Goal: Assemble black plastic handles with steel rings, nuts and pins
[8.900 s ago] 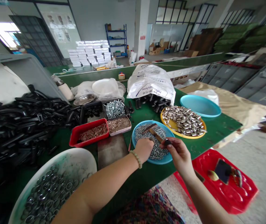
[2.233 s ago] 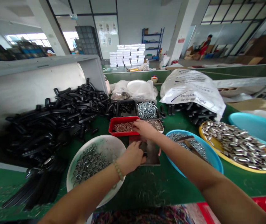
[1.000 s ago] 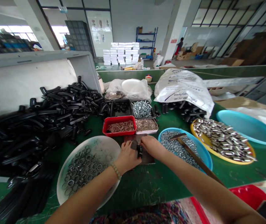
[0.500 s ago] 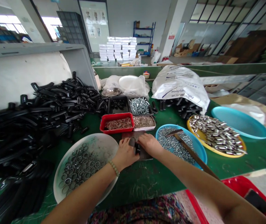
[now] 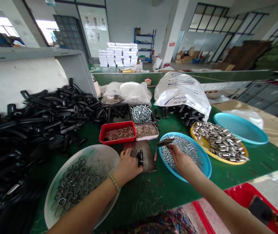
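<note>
Pinning a small black fitting [image 5: 140,158] against a steel plate [image 5: 149,159] with the curled fingers of the left hand [image 5: 126,168] — steadied there, apparently — and the right hand [image 5: 181,159] closed on a small hammer [image 5: 164,142] above a blue basin [image 5: 208,167] of washers [image 5: 186,146].

Pretty clearly a small factory floor or assembly workshop, going by the long green workbench [image 5: 148,191], heaps of black plastic handles [image 5: 43,120], a blue basin of steel nuts [image 5: 203,169], trays of screws [image 5: 141,113], and stacked white boxes [image 5: 118,53] near blue metal shelving [image 5: 144,42].
</note>
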{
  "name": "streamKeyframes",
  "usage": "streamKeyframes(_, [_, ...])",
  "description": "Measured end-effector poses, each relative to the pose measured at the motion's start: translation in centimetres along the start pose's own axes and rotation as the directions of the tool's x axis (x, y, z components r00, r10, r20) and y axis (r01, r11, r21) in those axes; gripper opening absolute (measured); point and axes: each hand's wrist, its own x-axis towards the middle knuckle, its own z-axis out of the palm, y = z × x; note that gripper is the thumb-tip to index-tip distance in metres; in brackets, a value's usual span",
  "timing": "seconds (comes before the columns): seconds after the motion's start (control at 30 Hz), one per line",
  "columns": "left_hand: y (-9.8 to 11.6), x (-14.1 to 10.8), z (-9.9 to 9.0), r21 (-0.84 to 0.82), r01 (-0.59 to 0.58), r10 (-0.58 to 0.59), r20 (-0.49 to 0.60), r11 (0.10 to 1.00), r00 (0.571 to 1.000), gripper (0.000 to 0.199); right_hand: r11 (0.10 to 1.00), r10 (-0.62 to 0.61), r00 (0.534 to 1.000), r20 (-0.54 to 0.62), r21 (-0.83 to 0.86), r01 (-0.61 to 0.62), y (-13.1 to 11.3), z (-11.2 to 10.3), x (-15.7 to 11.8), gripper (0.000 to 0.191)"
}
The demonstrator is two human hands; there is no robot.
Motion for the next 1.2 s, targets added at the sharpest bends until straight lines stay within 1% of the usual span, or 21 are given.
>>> streamKeyframes(0.1, [-0.1,0.0,0.1,-0.024,0.025,-0.026,-0.024,0.999,0.999,0.042,0.955,-0.23,0.972,0.037,0.202,0.218,-4.9,-0.6,-0.9,0.033])
streamKeyframes(0.17, [-0.3,0.0,0.4,-0.026,0.025,-0.026,-0.027,0.999,0.999,0.041,0.941,-0.255,0.967,0.003,0.232,0.248,-6.8,-0.8,-0.9,0.035])
streamKeyframes(0.23, [-0.3,-0.2,0.6,-0.023,0.024,-0.024,-0.027,0.999,0.999,0.041,0.955,-0.231,0.972,0.038,0.201,0.219,-7.3,-0.7,-0.7,0.035])
streamKeyframes(0.33, [-0.3,-0.3,0.7,-0.015,0.022,-0.022,-0.021,1.0,1.0,0.044,0.979,-0.18,0.976,0.12,0.121,0.165,-5.5,0.1,-0.4,0.032])
streamKeyframes(0.4, [-0.3,-0.1,0.6,-0.033,0.001,-0.001,0.014,0.999,1.0,0.047,0.995,-0.088,0.995,0.036,0.056,0.086,-2.9,0.7,-0.5,0.033])
streamKeyframes(0.43, [-0.3,0.0,0.4,-0.057,-0.01,0.013,0.044,0.998,0.999,0.048,1.0,-0.012,1.0,-0.028,0.001,0.012,-1.4,1.0,-0.6,0.035])
streamKeyframes(0.5, [-0.3,0.6,-0.2,-0.163,0.02,-0.004,0.099,0.986,0.995,0.048,0.976,0.153,0.982,-0.114,-0.137,-0.168,1.8,1.4,-0.7,0.039])
streamKeyframes(0.53, [-0.3,0.9,-0.6,-0.271,0.076,-0.042,0.126,0.96,0.991,0.046,0.953,0.207,0.969,-0.131,-0.198,-0.231,3.4,1.4,-0.7,0.04])
streamKeyframes(0.57, [-0.2,1.3,-1.3,-0.421,0.167,-0.105,0.166,0.892,0.98,0.043,0.933,0.236,0.962,-0.136,-0.246,-0.264,5.0,1.2,-0.6,0.04])
streamKeyframes(0.6, [-0.2,1.7,-2.0,-0.592,0.283,-0.178,0.229,0.755,0.957,0.039,0.918,0.252,0.958,-0.138,-0.278,-0.281,6.6,0.8,-0.4,0.039])
streamKeyframes(0.63, [-0.2,2.0,-2.8,-0.741,0.398,-0.233,0.323,0.54,0.917,0.036,0.906,0.266,0.953,-0.146,-0.3,-0.299,8.4,0.2,-0.1,0.038])
streamKeyframes(0.67, [-0.1,2.4,-3.6,-0.829,0.486,-0.246,0.427,0.278,0.87,0.036,0.89,0.29,0.943,-0.163,-0.316,-0.328,10.2,-0.6,0.3,0.037])
streamKeyframes(0.7, [0.0,2.6,-4.3,-0.845,0.533,-0.218,0.516,0.024,0.828,0.037,0.868,0.331,0.925,-0.185,-0.326,-0.375,12.0,-1.6,0.8,0.036])
streamKeyframes(0.73, [0.2,2.8,-4.9,-0.819,0.546,-0.174,0.572,-0.178,0.801,0.039,0.841,0.379,0.902,-0.205,-0.331,-0.428,13.8,-2.7,1.3,0.036])
streamKeyframes(0.77, [0.5,3.0,-5.3,-0.786,0.533,-0.139,0.593,-0.313,0.793,0.039,0.815,0.424,0.88,-0.214,-0.333,-0.474,15.5,-3.7,1.9,0.035])
streamKeyframes(0.8, [0.9,3.1,-5.5,-0.774,0.502,-0.133,0.586,-0.386,0.8,0.037,0.798,0.457,0.865,-0.208,-0.334,-0.502,17.1,-4.5,2.5,0.032])
streamKeyframes(0.87, [2.0,3.3,-5.3,-0.814,0.413,-0.221,0.527,-0.407,0.82,0.037,0.788,0.489,0.853,-0.18,-0.328,-0.521,19.6,-5.6,3.8,0.027])
streamKeyframes(0.97, [3.6,3.5,-4.5,-0.897,0.308,-0.373,0.417,-0.318,0.829,0.056,0.829,0.459,0.877,-0.142,-0.285,-0.48,21.2,-5.6,5.4,0.027])
streamKeyframes(1.07, [4.6,3.3,-4.3,-0.916,0.292,-0.363,0.38,-0.274,0.85,0.058,0.885,0.401,0.905,-0.141,-0.194,-0.423,21.3,-5.3,6.1,0.029])
streamKeyframes(1.13, [4.9,3.1,-4.6,-0.92,0.3,-0.348,0.375,-0.252,0.859,0.053,0.911,0.375,0.904,-0.206,-0.097,-0.4,21.3,-5.4,5.8,0.029])
streamKeyframes(1.2, [5.0,2.9,-4.8,-0.931,0.294,-0.359,0.357,-0.218,0.862,0.047,0.922,0.38,0.865,-0.329,0.051,-0.385,21.5,-5.7,5.0,0.026])
